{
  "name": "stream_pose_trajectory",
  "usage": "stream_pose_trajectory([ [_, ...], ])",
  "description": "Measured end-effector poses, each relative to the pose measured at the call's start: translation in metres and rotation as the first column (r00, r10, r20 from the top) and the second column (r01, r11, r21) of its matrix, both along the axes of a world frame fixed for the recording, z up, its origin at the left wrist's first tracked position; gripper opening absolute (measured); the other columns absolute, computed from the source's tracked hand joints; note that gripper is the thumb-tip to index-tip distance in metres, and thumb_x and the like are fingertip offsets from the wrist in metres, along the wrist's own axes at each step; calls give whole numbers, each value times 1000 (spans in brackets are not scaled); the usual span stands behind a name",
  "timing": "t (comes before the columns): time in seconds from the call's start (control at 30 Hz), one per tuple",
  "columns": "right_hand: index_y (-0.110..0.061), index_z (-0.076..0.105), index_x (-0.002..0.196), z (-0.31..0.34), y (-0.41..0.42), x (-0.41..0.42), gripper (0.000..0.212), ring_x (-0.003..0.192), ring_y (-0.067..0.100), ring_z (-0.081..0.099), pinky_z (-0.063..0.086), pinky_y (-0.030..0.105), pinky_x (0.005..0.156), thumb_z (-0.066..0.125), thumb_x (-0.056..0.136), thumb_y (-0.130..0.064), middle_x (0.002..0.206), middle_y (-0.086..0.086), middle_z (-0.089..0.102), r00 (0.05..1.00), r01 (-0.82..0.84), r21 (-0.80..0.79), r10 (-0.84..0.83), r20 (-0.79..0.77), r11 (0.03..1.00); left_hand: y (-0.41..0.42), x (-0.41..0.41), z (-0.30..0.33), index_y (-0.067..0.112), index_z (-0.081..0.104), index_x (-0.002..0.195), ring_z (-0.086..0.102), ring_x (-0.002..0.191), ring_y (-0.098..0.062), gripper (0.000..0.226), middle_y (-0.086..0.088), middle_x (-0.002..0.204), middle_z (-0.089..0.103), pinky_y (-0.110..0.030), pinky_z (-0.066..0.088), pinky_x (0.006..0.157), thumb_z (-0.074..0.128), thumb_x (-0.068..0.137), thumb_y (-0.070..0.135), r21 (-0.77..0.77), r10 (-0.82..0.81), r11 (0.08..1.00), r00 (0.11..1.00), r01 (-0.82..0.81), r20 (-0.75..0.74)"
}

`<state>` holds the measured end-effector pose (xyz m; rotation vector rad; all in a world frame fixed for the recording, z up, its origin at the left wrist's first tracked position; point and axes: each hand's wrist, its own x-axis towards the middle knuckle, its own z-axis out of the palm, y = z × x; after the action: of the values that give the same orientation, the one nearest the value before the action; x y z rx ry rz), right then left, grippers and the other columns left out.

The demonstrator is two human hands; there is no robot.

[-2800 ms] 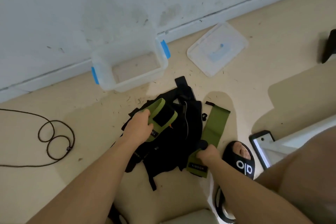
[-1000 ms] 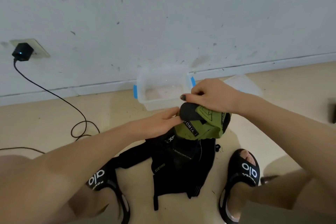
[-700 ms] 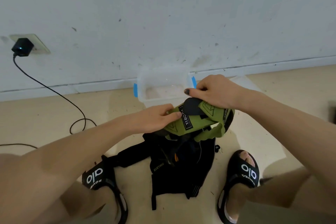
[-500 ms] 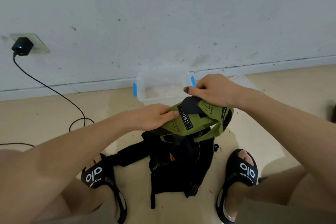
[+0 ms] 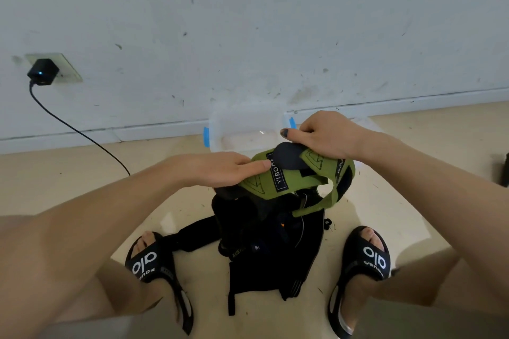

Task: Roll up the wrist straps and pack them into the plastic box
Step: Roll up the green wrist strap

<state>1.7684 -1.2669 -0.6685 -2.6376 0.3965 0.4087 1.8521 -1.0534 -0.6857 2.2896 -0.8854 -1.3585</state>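
Observation:
Both hands hold a green wrist strap (image 5: pixel 278 183) with black patches and a white-lettered label, lifted above the floor. My left hand (image 5: pixel 220 168) grips its left end, fingers lying along the strap. My right hand (image 5: pixel 322 135) pinches the right part from above, thumb on a black patch. One green end loops down at the right. Under it a heap of black wrist straps (image 5: pixel 270 245) lies on the floor. The clear plastic box (image 5: pixel 242 124) with blue latches stands open by the wall, just behind my hands.
The box's clear lid (image 5: pixel 363 121) lies to the right of the box, mostly hidden by my right arm. My feet in black slides (image 5: pixel 148 259) flank the heap. A black charger (image 5: pixel 42 71) sits in a wall socket at left, its cable trailing to the floor.
I lifted the green strap off the heap with both hands and raised my view. Over the last second the bunched strap has been spread wider between my hands.

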Motion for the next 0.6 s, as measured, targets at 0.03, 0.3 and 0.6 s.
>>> stream_pose_trajectory([
  [0.03, -16, 27, 61, 0, 2, 0, 62, 61, 23, 32, 26, 31, 55, 44, 102, -59, 60, 5, 26, 1000, -3, 5, 3, 2, 1000, 0, -2, -1, 38, 62, 130, 59, 118, -7, 65, 19, 126, 64, -31, 44, 106, 28, 94, 79, 15, -10, 1000, 1000, 10, -24],
  [0.3, -18, 24, 60, 12, -6, -1, 62, 59, 23, 31, 26, 33, 58, 47, 102, -57, 59, 5, 26, 988, 137, 94, -143, 55, 986, 19, 6, -14, 20, 62, 115, 67, 84, -15, 48, -6, 93, 69, -35, 63, 85, 50, 99, 63, 94, -20, 995, 999, 24, -37],
  [0.6, -21, 25, 59, 19, 9, -3, 63, 53, 22, 30, 31, 32, 67, 54, 99, -60, 55, 0, 27, 949, 220, 480, -300, 96, 849, 11, 6, -3, 9, 64, 112, 74, 100, -20, 60, -9, 109, 75, -39, 61, 92, 40, 102, 64, 17, 318, 948, 938, -318, -140],
])
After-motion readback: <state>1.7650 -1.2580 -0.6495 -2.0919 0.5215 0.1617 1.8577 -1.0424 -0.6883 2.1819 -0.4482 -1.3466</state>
